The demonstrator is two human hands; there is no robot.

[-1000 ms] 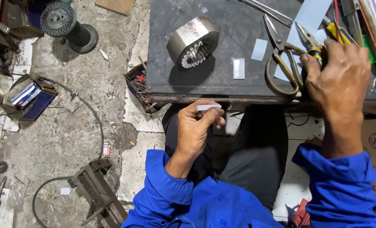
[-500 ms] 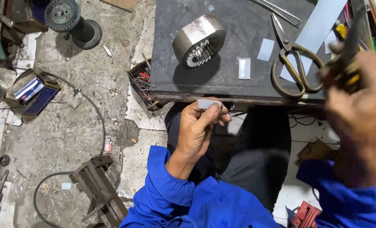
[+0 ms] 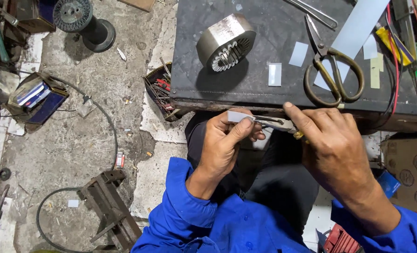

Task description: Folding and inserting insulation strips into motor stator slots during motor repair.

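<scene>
Below the dark workbench (image 3: 246, 91) edge, left hand (image 3: 225, 140) pinches a pale paper strip (image 3: 239, 116); right hand (image 3: 332, 145) grips pliers (image 3: 274, 123) against it.

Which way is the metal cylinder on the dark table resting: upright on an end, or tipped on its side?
On its side. The metal cylinder rests its curved wall on the table, and its slotted open end faces sideways toward the camera.

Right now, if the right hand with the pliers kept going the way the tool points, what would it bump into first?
Probably the small pale strip pinched in the left hand: the right hand aims its pliers leftward, tips already at it.
</scene>
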